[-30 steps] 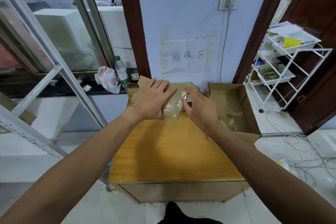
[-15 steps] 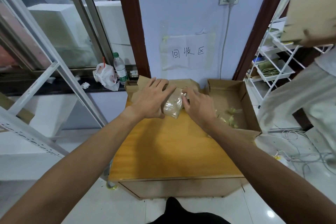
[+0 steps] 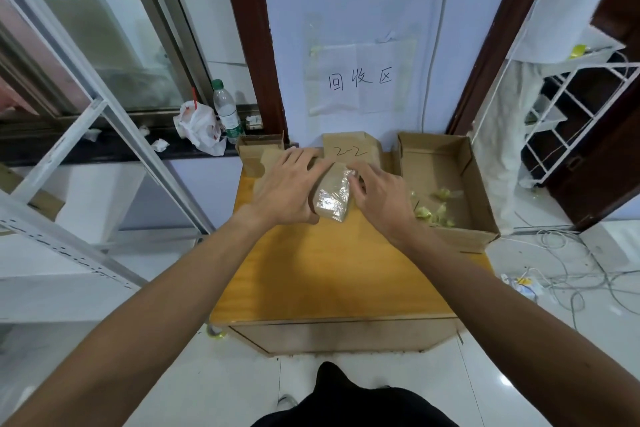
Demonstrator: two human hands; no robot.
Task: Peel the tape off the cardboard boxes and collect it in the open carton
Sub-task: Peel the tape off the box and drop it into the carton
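wall paper (image 3: 360,80) "回收区", box flap (image 3: 349,150) "2-2"

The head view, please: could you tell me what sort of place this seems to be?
Probably a makeshift recycling corner in an office or storeroom. A handwritten wall sign reads 回收区, recycling area; an open carton holds crumpled tape scraps; loose cables lie on the tiled floor.

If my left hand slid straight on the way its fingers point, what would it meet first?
Probably the upright cardboard flap marked 2-2, just beyond your left hand's fingertips; depth is unclear.
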